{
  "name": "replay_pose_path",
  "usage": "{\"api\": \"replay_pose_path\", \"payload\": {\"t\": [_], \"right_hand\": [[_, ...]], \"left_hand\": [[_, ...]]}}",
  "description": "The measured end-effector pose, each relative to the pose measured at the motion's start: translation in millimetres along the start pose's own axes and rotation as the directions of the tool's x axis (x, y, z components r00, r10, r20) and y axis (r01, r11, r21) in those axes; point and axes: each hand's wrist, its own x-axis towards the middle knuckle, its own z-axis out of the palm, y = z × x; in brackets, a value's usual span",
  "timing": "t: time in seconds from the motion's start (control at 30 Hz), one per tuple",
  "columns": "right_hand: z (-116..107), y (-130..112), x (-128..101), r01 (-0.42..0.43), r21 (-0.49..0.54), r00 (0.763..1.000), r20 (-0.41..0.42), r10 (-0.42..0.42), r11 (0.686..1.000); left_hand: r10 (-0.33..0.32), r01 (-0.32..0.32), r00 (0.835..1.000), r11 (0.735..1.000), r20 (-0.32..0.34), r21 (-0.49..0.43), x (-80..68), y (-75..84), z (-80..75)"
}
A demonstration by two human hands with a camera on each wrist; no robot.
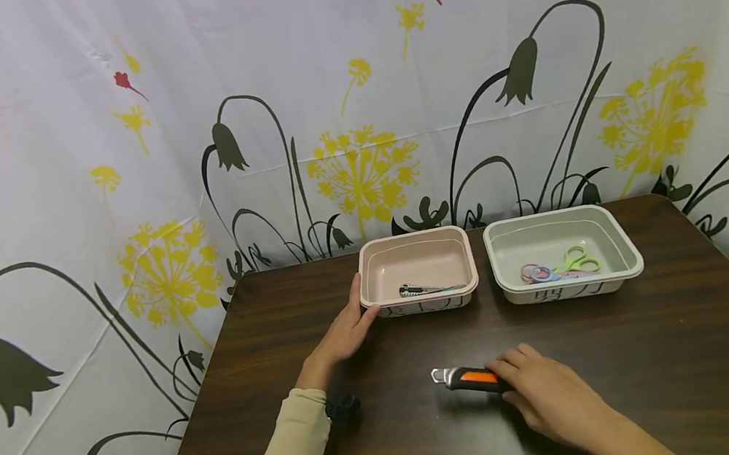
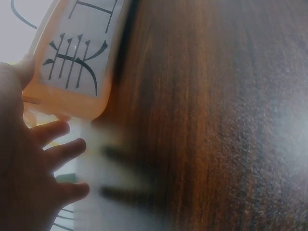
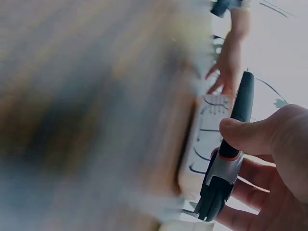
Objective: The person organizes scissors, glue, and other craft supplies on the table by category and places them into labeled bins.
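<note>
Left grip [image 1: 346,330] flat, fingers straight; right grip [image 1: 542,395] curled, pinching

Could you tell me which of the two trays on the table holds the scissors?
The grey tray, the one on the right, holds the scissors. The pink tray, which the left hand touches, holds a utility knife.

Showing handwritten Chinese characters on white labels fronting the pink tray [image 1: 418,266] and grey tray [image 1: 562,254], "美工" seemingly on pink.

Left hand [image 2: 29,183], fingers spread, rests against the corner of a pink tray [image 2: 72,53] bearing a handwritten label [image 2: 79,50], on a dark wood-grain table [image 2: 216,120].
</note>
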Motion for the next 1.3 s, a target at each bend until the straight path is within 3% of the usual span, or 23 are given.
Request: {"api": "replay_pose_path", "payload": {"t": [0.47, 0.8, 1.1, 1.3], "right_hand": [[-4, 16, 49, 0.018, 0.017, 0.991, -0.129, -0.016, 1.000], [3, 32, 89, -0.008, -0.006, 0.985, -0.172, 0.007, 1.000], [16, 32, 120, -0.023, -0.080, 0.993, -0.113, 0.013, 0.997], [23, 33, 128, -0.031, -0.044, 0.997, -0.078, 0.027, 0.999]], "left_hand": [[-0.001, 0.001, 1.000, 1.000, 0.002, 0.014, -0.4, -1.2, -0.4], [-0.011, 0.011, 1.000, 1.000, 0.013, 0.011, -0.8, 0.1, -2.1], [0.002, -0.002, 1.000, 1.000, 0.009, 0.002, -0.2, -0.4, -2.5], [0.001, -0.001, 1.000, 1.000, 0.000, 0.006, 0.6, -0.6, -1.4]]}}
